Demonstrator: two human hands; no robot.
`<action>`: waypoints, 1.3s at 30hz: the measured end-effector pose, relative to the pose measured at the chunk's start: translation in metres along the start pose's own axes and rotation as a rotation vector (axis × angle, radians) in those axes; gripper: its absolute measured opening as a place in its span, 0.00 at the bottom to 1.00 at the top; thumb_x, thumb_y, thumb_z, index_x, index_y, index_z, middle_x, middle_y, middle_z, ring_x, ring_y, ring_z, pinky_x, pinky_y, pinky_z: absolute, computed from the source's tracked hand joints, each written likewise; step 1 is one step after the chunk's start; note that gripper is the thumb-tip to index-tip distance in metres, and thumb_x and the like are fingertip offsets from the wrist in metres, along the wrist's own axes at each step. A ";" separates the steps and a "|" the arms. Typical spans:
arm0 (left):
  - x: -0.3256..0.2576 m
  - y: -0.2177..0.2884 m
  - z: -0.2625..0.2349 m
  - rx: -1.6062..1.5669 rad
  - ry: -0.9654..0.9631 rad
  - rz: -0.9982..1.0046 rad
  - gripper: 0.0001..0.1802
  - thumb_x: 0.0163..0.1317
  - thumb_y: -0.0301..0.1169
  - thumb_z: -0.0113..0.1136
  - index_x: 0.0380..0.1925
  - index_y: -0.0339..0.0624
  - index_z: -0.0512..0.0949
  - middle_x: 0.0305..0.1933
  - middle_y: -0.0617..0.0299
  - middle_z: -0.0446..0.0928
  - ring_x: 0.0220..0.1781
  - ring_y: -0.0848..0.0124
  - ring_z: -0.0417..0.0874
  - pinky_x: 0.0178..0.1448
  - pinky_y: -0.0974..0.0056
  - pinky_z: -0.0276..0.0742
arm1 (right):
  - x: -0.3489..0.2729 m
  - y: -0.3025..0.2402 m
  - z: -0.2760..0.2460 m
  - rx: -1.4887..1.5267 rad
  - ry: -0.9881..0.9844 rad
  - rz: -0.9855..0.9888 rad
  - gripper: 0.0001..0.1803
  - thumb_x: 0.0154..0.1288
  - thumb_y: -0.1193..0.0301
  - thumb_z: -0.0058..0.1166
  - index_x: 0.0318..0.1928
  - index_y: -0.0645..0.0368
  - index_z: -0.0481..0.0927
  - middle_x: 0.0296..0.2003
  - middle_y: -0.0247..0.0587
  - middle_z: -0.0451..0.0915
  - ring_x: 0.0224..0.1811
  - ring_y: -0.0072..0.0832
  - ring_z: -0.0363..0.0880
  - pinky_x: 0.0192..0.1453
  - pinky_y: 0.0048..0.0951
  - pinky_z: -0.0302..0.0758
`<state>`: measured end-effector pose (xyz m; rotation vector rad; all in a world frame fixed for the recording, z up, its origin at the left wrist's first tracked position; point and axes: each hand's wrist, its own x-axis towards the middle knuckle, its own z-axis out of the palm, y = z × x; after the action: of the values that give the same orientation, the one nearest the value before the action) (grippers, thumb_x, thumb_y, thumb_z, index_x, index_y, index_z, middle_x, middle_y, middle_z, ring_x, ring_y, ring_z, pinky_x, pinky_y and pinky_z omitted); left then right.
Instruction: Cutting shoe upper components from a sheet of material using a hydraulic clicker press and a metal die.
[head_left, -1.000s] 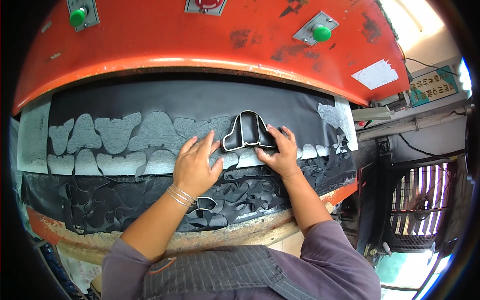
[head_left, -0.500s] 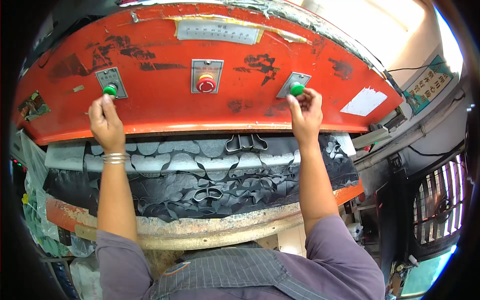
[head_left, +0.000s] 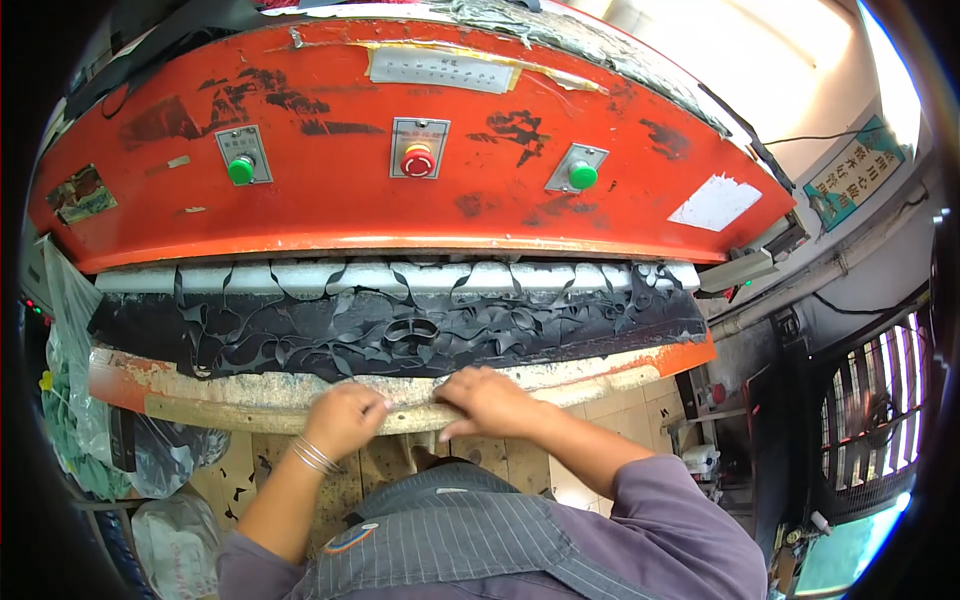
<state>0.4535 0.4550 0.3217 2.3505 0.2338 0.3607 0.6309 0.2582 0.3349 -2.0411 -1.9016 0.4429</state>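
Observation:
My left hand (head_left: 346,418) is curled closed at the front edge of the press bed (head_left: 240,405), with nothing visible in it. My right hand (head_left: 488,402) lies over the same edge, fingers loosely bent and thumb apart, holding nothing that I can see. Beyond them is a dark sheet (head_left: 270,335) covered with cut strips and scraps. A small metal cutting die (head_left: 412,328) sits on it near the middle. Above stands the orange press head, its front panel (head_left: 330,200) carrying a green button (head_left: 241,170) at left, another green button (head_left: 582,176) at right and a red knob (head_left: 417,161) between.
A pale board (head_left: 130,281) shows along the back of the bed. Clear plastic bags (head_left: 170,455) hang at the left, with a white bag (head_left: 178,545) below. A barred window (head_left: 880,405) and a wall pipe (head_left: 800,280) are on the right. Dark scraps lie on the tiled floor.
Both hands have left the green buttons and come down to the bed's front edge, closer together. The rear cutting die has gone out of sight under the panel. My view has shifted.

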 end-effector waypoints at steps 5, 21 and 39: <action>-0.017 0.016 0.029 0.162 0.169 -0.012 0.07 0.52 0.32 0.62 0.23 0.41 0.82 0.30 0.55 0.77 0.36 0.54 0.78 0.42 0.54 0.75 | 0.001 -0.023 0.042 -0.124 0.171 0.077 0.26 0.41 0.63 0.70 0.41 0.60 0.76 0.38 0.43 0.78 0.44 0.40 0.78 0.46 0.37 0.77; 0.003 -0.034 0.020 0.042 -0.147 0.011 0.11 0.55 0.39 0.65 0.28 0.43 0.86 0.28 0.58 0.80 0.33 0.59 0.81 0.40 0.60 0.77 | 0.080 0.137 -0.063 -0.395 0.390 0.259 0.46 0.44 0.53 0.71 0.65 0.48 0.66 0.63 0.50 0.67 0.65 0.46 0.66 0.62 0.47 0.69; 0.041 -0.073 0.016 -0.201 0.245 0.169 0.42 0.50 0.15 0.60 0.68 0.42 0.61 0.62 0.46 0.71 0.62 0.53 0.75 0.62 0.59 0.72 | 0.108 0.028 0.032 0.371 0.470 -0.173 0.39 0.32 0.55 0.81 0.45 0.62 0.77 0.56 0.60 0.72 0.59 0.49 0.74 0.62 0.42 0.70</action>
<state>0.4932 0.5079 0.2674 2.1312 0.1081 0.7230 0.6498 0.3647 0.2930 -1.5586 -1.5570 0.2232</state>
